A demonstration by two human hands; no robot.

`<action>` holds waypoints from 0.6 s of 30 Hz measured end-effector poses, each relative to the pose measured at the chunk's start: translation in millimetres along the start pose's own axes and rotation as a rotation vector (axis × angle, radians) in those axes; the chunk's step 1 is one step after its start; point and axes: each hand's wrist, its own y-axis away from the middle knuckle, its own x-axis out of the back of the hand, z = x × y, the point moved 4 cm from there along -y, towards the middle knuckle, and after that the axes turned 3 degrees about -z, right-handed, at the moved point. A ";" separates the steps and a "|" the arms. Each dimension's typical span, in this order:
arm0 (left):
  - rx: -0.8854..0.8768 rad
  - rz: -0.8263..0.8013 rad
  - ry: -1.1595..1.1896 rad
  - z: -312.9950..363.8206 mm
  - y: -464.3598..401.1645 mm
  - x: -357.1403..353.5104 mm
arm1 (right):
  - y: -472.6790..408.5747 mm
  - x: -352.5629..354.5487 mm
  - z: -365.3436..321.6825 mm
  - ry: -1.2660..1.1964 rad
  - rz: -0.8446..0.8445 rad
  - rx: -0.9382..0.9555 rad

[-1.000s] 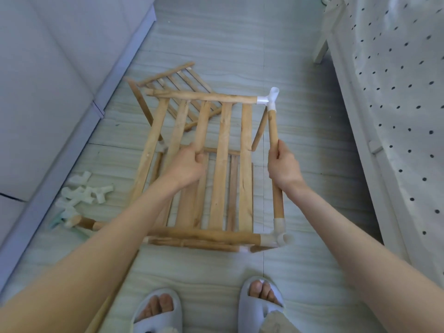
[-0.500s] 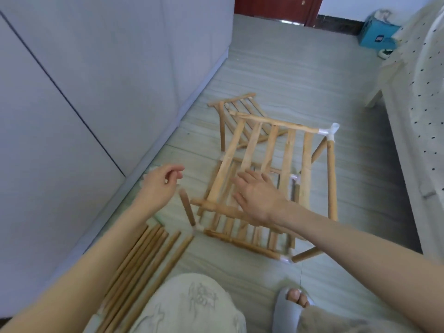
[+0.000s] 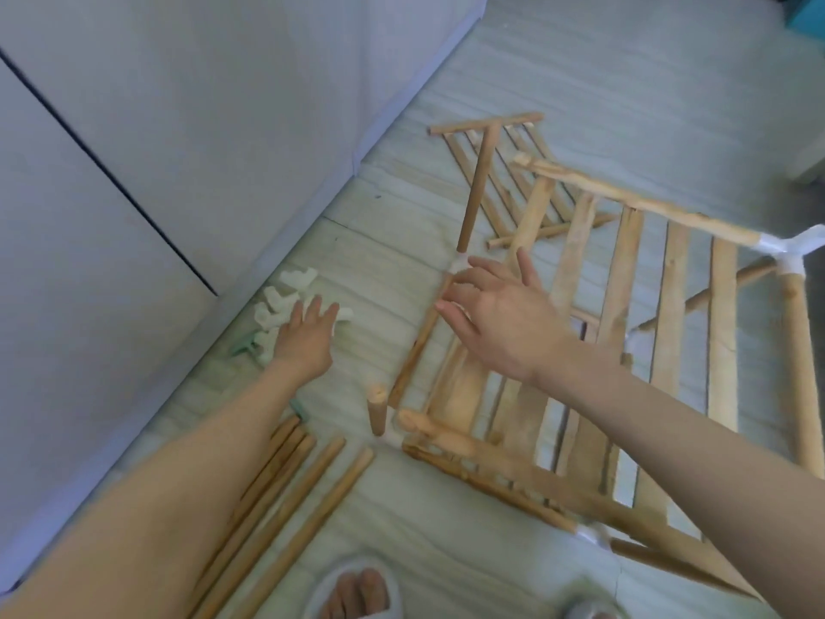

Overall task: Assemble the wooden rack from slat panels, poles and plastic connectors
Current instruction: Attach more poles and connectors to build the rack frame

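**Loose frame, both hands off it**

Head view: the left hand [image 3: 303, 332] reaches out with fingers extended over the pile of white plastic connectors [image 3: 285, 301] by the wall; its grip is open and I cannot tell whether the fingertips touch a piece yet. The right hand [image 3: 495, 314] hovers spread and empty just above the half-built rack [image 3: 625, 350], its fingers near a white joint on the far-left upright pole [image 3: 475, 189]. Neither hand holds the rack.

The risk, as I judge it: with nothing steadying the frame, the upright beyond the right fingers could lean or pull out of its socket if knocked. The short pole [image 3: 376, 408] standing below the right wrist looks equally easy to topple. The spare poles [image 3: 285, 489] under the left forearm could roll if brushed. A spare slat panel [image 3: 504, 172] lies on the floor beyond the right hand.
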 end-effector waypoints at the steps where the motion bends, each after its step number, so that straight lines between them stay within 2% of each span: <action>1: -0.014 -0.011 -0.040 4.8 -9.7 -2.0 | 0.3 -2.7 0.5 0.016 0.003 0.033; 3: -0.005 -0.030 -0.101 11.3 -22.6 -9.2 | 2.5 -9.7 -0.7 0.032 0.073 0.110; 6: -0.004 0.029 -0.069 14.4 -24.4 -21.9 | 7.3 -16.0 -0.2 0.068 0.327 0.172; 10: -0.032 0.041 0.066 9.8 -12.3 -34.8 | 8.8 -17.9 0.6 0.086 0.433 0.173; 12: -0.024 0.023 0.139 5.6 -4.4 -36.9 | 10.8 -19.0 -0.4 0.081 0.387 0.160; 14: -0.001 0.031 0.216 1.2 6.1 -36.3 | 15.0 -20.6 -4.0 0.052 0.267 0.138; 16: 0.025 0.097 0.350 -2.1 19.0 -27.4 | 24.2 -21.5 -9.5 0.038 0.122 0.135; 18: 0.026 0.202 0.496 -1.7 36.8 -7.4 | 38.7 -18.6 -18.8 0.042 0.075 0.173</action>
